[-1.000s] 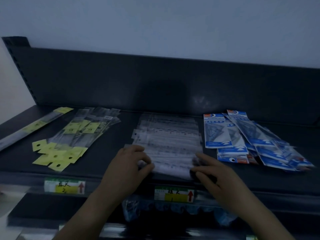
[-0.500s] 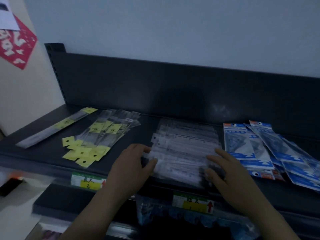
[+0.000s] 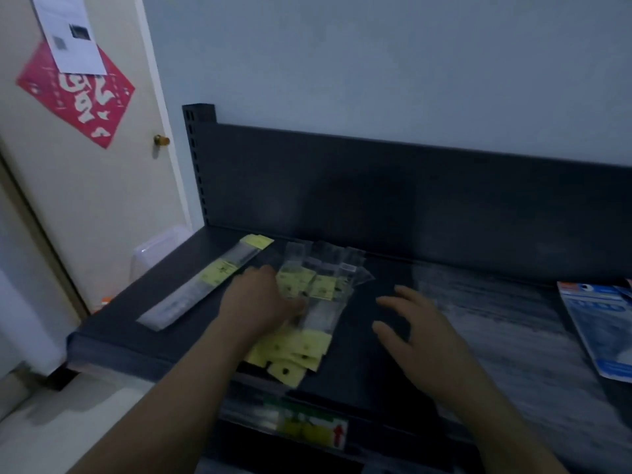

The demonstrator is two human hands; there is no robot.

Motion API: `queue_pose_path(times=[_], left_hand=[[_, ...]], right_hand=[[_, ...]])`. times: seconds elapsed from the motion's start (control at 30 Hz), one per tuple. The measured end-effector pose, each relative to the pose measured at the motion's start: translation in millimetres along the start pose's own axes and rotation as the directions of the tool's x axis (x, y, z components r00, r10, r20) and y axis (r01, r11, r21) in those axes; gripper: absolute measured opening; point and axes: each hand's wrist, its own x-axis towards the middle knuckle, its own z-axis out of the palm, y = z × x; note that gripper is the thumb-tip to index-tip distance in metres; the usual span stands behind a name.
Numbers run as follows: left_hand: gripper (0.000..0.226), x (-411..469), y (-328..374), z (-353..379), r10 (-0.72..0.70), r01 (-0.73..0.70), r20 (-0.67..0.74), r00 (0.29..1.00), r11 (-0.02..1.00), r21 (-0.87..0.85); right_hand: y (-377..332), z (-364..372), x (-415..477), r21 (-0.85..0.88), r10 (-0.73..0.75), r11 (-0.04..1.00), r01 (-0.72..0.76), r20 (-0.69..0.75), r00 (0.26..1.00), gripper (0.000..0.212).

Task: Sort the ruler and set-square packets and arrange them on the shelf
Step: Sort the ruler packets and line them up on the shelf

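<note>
The shelf (image 3: 113, 333) spans the lower half of the frame and carries four groups. A broad stack of clear packets (image 3: 496, 319), blurred, lies at centre right. Blue set-square packets (image 3: 598, 323) sit at the right edge. A fan of yellow-tagged ruler packets (image 3: 318, 295) lies at centre, with its long axis running from the front lip toward the back panel (image 3: 410, 200) and its yellow headers nearest the lip. One long ruler packet (image 3: 205, 285) lies diagonally at the left, apart from the fan.

The left hand (image 3: 260, 302) rests on the left side of the fan, knuckles up. Its grip is blurred, so pressing and pinching cannot be told apart. The right hand (image 3: 420, 333) hovers over bare shelf just right of the fan, grip spread and holding nothing.

Judgement: the fan lies between the two hands, so squaring it calls for the right hand to close in leftward.

A translucent bin (image 3: 157, 248) stands beyond the shelf's left end; its contents cannot be told.
</note>
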Motion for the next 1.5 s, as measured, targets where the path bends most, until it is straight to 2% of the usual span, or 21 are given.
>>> queue_pose_path(times=[0.17, 0.27, 0.33, 0.4, 0.47, 0.53, 0.6, 0.67, 0.73, 0.83, 0.93, 1.0, 1.07, 1.13, 1.2, 1.23, 1.27, 1.33, 1.37, 1.43, 1.5], left_hand=[[0.047, 40, -19, -12, 0.082, -0.048, 0.18, 0.98, 0.982, -0.185], [0.028, 56, -36, -14, 0.145, -0.047, 0.268, 0.952, 0.939, -0.341], [0.02, 60, -45, -16, 0.169, -0.047, 0.252, 0.953, 0.903, -0.428], [0.02, 61, -52, -23, 0.194, -0.083, 0.17, 0.966, 0.857, -0.509], [0.019, 57, -57, -34, 0.267, -0.15, 0.129, 0.955, 0.809, -0.569], [0.016, 51, -61, -48, 0.404, -0.2, 0.218, 0.888, 0.768, -0.609], [0.01, 47, -63, -62, 0.494, -0.128, 0.378, 0.783, 0.722, -0.68], [0.008, 48, -65, -71, 0.534, -0.157, 0.414, 0.737, 0.731, -0.665], [0.007, 57, -69, -71, 0.515, -0.274, 0.291, 0.806, 0.761, -0.587], [0.027, 70, -76, -67, 0.333, -0.31, -0.043, 0.942, 0.814, -0.492], [0.043, 66, -73, -61, 0.158, -0.369, -0.389, 0.907, 0.744, -0.558], [0.041, 54, -62, -55, 0.081, -0.335, -0.392, 0.916, 0.691, -0.64], [0.036, 46, -50, -44, 0.102, -0.183, -0.153, 0.983, 0.614, -0.768], [0.027, 43, -39, -35, 0.22, 0.006, 0.096, 0.971, 0.376, -0.927], [0.016, 43, -32, -35, 0.236, 0.099, 0.143, 0.961, 0.189, -0.977], [0.015, 44, -31, -37, 0.213, 0.108, 0.139, 0.967, 0.149, -0.983], [0.016, 46, -33, -40, 0.196, 0.121, 0.145, 0.97, 0.129, -0.984], [0.017, 50, -40, -45, 0.163, 0.129, 0.164, 0.973, 0.203, -0.971], [0.019, 53, -44, -44, 0.155, 0.13, 0.184, 0.971, 0.301, -0.945], [0.023, 58, -49, -38, 0.171, 0.124, 0.256, 0.951, 0.548, -0.827], [0.024, 60, -48, -26, 0.25, 0.01, 0.296, 0.922, 0.748, -0.664]], right_hand=[[-38, 35, 35, 0.031, 0.063, 0.997, -0.064, 0.023, 0.998, 0.044], [-54, 45, 46, 0.056, 0.096, 0.994, -0.093, -0.052, 0.994, 0.031], [-61, 53, 49, 0.049, 0.106, 0.994, -0.101, -0.105, 0.989, 0.021], [-65, 59, 52, 0.083, 0.133, 0.989, -0.121, -0.157, 0.979, 0.016], [-74, 56, 55, 0.273, 0.209, 0.95, -0.149, -0.206, 0.956, 0.011], [-83, 48, 62, 0.578, 0.335, 0.799, -0.166, -0.2, 0.921, 0.024], [-84, 39, 71, 0.735, 0.451, 0.652, -0.188, -0.177, 0.875, 0.045], [-82, 29, 76, 0.79, 0.465, 0.587, -0.18, -0.146, 0.873, 0.023], [-76, 22, 78, 0.845, 0.467, 0.508, -0.166, -0.109, 0.878, 0.004], [-68, 15, 77, 0.947, 0.575, 0.286, -0.144, -0.05, 0.816, 0.005], [-67, 19, 74, 0.993, 0.596, 0.076, -0.093, 0.03, 0.803, 0.005], [-72, 28, 72, 0.996, 0.56, 0.0, -0.09, 0.074, 0.825, 0.005], [-81, 38, 70, 0.992, 0.519, -0.021, -0.122, 0.115, 0.847, 0.008], [-90, 47, 68, 0.98, 0.449, -0.001, -0.199, 0.179, 0.876, 0.016], [-95, 54, 64, 0.954, 0.398, 0.102, -0.28, 0.219, 0.891, 0.016], [-94, 56, 63, 0.931, 0.406, 0.209, -0.3, 0.197, 0.893, 0.012], [-92, 56, 61, 0.868, 0.433, 0.386, -0.311, 0.127, 0.892, 0.008], [-79, 56, 59, 0.515, 0.467, 0.775, -0.366, -0.077, 0.881, 0.008], [-75, 56, 58, 0.324, 0.447, 0.86, -0.394, -0.108, 0.888, 0.014], [-73, 61, 57, 0.12, 0.438, 0.894, -0.431, -0.042, 0.898, 0.029], [-76, 64, 59, 0.063, 0.462, 0.886, -0.46, -0.018, 0.887, 0.036]])
